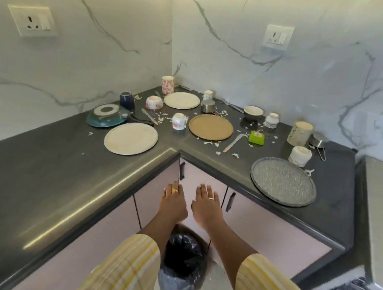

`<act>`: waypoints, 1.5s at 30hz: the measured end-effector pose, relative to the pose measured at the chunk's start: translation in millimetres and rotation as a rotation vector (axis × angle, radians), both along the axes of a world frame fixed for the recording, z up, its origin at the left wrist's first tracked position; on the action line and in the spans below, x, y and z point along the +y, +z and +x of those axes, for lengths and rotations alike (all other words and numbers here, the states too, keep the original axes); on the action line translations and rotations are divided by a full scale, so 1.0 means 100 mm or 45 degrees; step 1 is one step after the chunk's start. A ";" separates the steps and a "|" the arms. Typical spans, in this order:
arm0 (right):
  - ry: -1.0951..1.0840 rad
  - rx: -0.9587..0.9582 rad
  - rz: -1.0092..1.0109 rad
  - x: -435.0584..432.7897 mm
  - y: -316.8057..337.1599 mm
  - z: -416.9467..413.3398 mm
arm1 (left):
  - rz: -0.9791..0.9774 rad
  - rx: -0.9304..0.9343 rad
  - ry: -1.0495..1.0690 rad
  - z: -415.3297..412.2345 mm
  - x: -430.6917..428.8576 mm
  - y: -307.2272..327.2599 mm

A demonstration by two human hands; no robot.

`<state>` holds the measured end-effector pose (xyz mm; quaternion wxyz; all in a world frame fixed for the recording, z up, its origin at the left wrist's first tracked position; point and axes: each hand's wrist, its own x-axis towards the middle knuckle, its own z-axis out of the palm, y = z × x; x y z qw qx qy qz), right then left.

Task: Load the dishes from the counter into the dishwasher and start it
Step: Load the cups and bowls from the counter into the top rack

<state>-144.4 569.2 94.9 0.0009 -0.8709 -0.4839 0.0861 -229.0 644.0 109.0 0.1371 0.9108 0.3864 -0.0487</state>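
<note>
1. Left hand (pixel 172 202) and right hand (pixel 206 204) hovered side by side, fingers straight and relaxed, grasping nothing.
2. Beyond the fingertips, on the counter (pixel 42 177), sat a cream plate (pixel 130 138) leftward and a grey plate (pixel 283 181) rightward.

Both hands, left hand (pixel 173 201) and right hand (pixel 207 204), hover flat, empty, before the dish-strewn corner counter (pixel 42 177).

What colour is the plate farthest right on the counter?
Dark grey with pale speckles; the plate shows best in the head view.
</note>
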 end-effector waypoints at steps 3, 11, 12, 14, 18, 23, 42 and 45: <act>-0.071 -0.035 -0.042 0.25 0.08 0.39 | 0.007 0.011 -0.048 0.32 0.29 0.02; -0.266 -0.073 0.034 0.77 0.11 1.25 | 0.096 -0.057 -0.308 1.42 1.17 0.12; -0.310 -0.069 0.051 0.84 0.12 1.37 | 0.116 -0.069 -0.353 1.57 1.27 0.13; -0.398 -0.060 0.080 0.98 0.15 1.60 | 0.150 -0.085 -0.430 1.86 1.47 0.17; -0.532 -0.007 0.131 1.24 0.25 2.00 | 0.133 -0.089 -0.536 2.38 1.76 0.24; -0.659 -0.003 0.183 1.48 0.27 2.44 | 0.049 -0.051 -0.603 2.94 1.94 0.21; -0.273 -0.006 0.146 3.25 0.36 3.65 | 0.114 -0.127 -0.172 3.86 3.74 0.29; -0.277 0.012 0.174 3.66 0.37 3.67 | 0.170 -0.116 -0.152 3.85 4.28 0.30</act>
